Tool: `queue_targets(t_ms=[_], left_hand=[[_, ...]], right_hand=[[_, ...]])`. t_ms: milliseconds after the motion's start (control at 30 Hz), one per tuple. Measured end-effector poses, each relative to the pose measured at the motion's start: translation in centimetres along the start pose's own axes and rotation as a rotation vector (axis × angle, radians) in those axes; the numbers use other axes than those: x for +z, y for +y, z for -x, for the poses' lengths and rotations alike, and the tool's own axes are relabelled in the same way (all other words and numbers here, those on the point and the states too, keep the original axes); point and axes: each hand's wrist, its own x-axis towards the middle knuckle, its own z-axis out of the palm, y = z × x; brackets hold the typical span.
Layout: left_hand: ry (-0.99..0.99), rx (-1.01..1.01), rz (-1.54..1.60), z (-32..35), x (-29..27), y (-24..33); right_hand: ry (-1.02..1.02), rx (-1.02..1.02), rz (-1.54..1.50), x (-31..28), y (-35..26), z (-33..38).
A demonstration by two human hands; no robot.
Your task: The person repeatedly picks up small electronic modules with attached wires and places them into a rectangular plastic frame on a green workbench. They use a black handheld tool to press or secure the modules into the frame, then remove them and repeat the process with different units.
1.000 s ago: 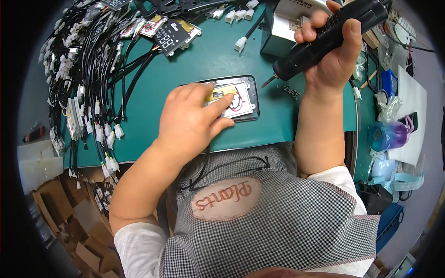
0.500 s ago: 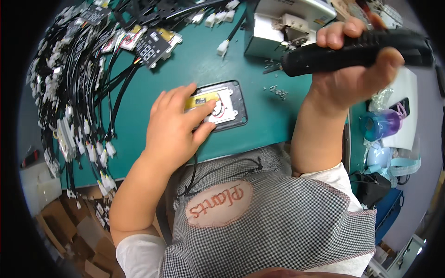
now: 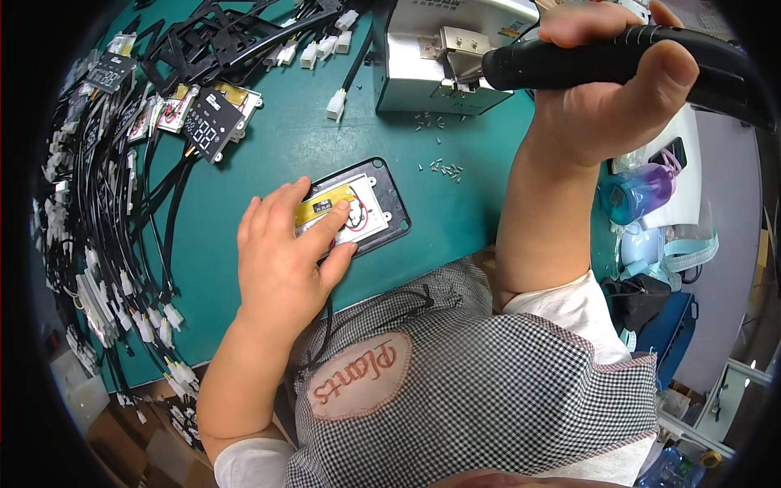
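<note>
My right hand (image 3: 606, 106) is wrapped round a black electric screwdriver (image 3: 569, 65), held up at the right. The screwdriver's front end meets the metal outlet of a silver box-shaped screw feeder (image 3: 403, 49); the bit's very tip is hard to make out there. On the green table lies a black plastic housing (image 3: 399, 213), with a white circuit board (image 3: 368, 192) inside it that carries yellow tape and red wires. My left hand (image 3: 285, 248) rests over the housing's left side, fingers stretched, the index fingertip on the board and the thumb by the lower edge.
Several small screws (image 3: 446, 170) lie scattered in front of the feeder. Black cables with white connectors (image 3: 146, 203) heap up along the left, beside display boards (image 3: 213, 126). Black plastic frames (image 3: 203, 41) are piled at the back. A blue-purple bottle (image 3: 630, 195) stands far right.
The screwdriver has moved away from me, from beside the feeder to its outlet. My view has shifted, so the table things appear lower and further left. My left hand stays on the housing.
</note>
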Motion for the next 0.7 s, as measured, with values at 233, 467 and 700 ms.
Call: queue_targets(t_ms=[233,467,700], left_hand=[[0.006,0.027,0.013,-0.1,-0.1,-0.2],[0.010,0.025,0.017,0.1,-0.2,-0.1],[0.020,0.029,0.030,0.0,0.0,0.1]], right_hand=[[-0.024,0.027,-0.037,-1.0,1.2,-0.2],[-0.187,0.218,-0.181,-2.0,1.3,2.1],[0.005,0.482,-0.341,1.3,-1.1,7.2]])
